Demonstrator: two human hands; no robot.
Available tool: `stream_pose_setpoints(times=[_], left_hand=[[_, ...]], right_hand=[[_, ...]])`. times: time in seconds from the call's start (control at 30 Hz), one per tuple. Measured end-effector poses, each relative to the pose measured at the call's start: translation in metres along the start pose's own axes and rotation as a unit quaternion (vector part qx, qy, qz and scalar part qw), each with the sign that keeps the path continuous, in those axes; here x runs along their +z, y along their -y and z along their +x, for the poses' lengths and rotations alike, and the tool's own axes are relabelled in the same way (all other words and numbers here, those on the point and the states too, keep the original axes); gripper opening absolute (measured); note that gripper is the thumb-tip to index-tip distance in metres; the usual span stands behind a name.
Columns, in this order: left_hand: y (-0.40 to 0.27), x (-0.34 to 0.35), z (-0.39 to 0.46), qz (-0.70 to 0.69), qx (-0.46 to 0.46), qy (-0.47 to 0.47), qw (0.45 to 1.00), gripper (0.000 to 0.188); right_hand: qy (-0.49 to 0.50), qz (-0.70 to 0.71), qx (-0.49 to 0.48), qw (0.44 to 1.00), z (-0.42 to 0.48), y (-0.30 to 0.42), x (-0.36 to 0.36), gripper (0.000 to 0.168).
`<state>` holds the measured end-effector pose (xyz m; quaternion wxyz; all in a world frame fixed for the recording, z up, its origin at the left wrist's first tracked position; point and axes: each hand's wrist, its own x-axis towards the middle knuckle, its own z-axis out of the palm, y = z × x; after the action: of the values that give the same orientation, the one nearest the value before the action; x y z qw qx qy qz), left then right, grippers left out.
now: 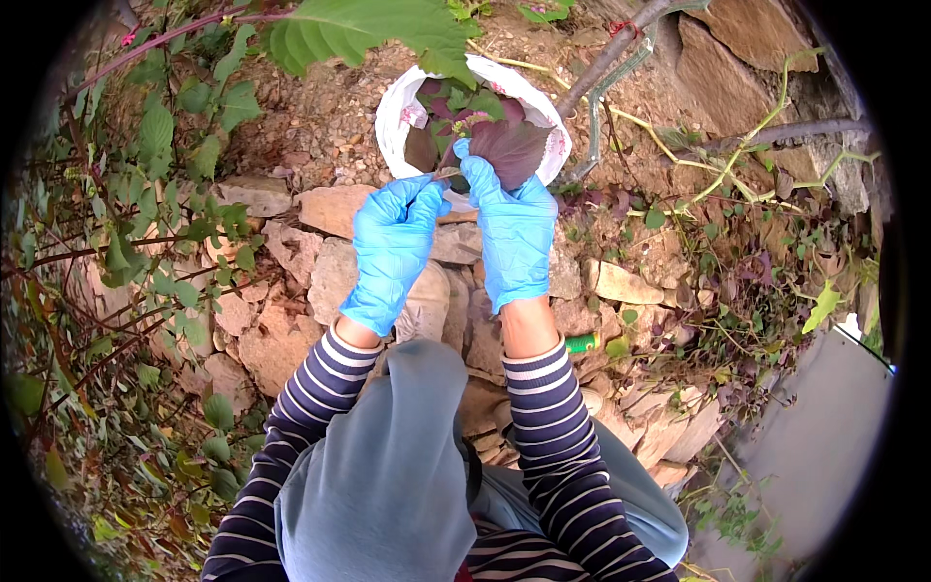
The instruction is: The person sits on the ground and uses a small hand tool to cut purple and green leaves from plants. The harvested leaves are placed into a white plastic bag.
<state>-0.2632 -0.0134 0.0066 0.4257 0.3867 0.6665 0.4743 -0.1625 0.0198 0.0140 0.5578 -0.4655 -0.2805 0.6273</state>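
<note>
Both of my hands wear thin blue gloves and meet at the near rim of a white plastic bag [396,109] with red print. My left hand [396,247] pinches a thin brownish stem [445,173] between thumb and fingers. In my right hand [516,233] is a large purple leaf [513,149] with a toothed edge, its blade spread over the bag's mouth. Purple and green leaves [491,105] lie inside the bag, along with a pale green flower spike [471,122]. My right fingertips are partly hidden behind the hand and leaf.
A big green leaf [364,33] hangs over the bag's far rim. A branch [611,54] slants down close to its right side. Leafy stems [156,138] crowd the left. Rough stones [287,356] lie underfoot, with a small green ribbed cylinder [582,343] by my right wrist.
</note>
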Motion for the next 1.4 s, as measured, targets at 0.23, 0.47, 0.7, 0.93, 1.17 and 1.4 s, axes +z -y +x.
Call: stream_pose_setpoints(times=[0.23,0.47,0.7,0.93,1.17,1.4], left_hand=[[0.001,0.007,-0.007,0.068,0.046,0.016,0.996,0.013],[0.003,-0.013,-0.01,-0.03,-0.047,-0.001,0.998,0.016],[-0.001,-0.016,0.006,-0.302,-0.115,0.034,0.946,0.013],[0.008,-0.011,0.004,-0.283,-0.132,0.05,0.949,0.017],[0.003,-0.004,-0.007,-0.197,-0.026,0.014,0.98,0.014],[-0.004,-0.008,-0.005,-0.16,0.01,-0.036,0.986,0.018]], right_hand=[[-0.098,-0.259,-0.181,0.944,0.017,-0.01,-0.005,0.02],[-0.26,0.056,-0.133,0.955,0.072,0.02,-0.038,0.013],[0.018,-0.282,-0.03,0.959,0.052,-0.009,-0.029,0.045],[0.165,-0.005,0.126,0.978,0.016,-0.012,-0.009,0.037],[0.012,-0.139,0.003,0.99,0.023,-0.031,-0.002,0.016],[0.023,-0.162,-0.066,0.984,0.058,-0.026,-0.032,0.034]])
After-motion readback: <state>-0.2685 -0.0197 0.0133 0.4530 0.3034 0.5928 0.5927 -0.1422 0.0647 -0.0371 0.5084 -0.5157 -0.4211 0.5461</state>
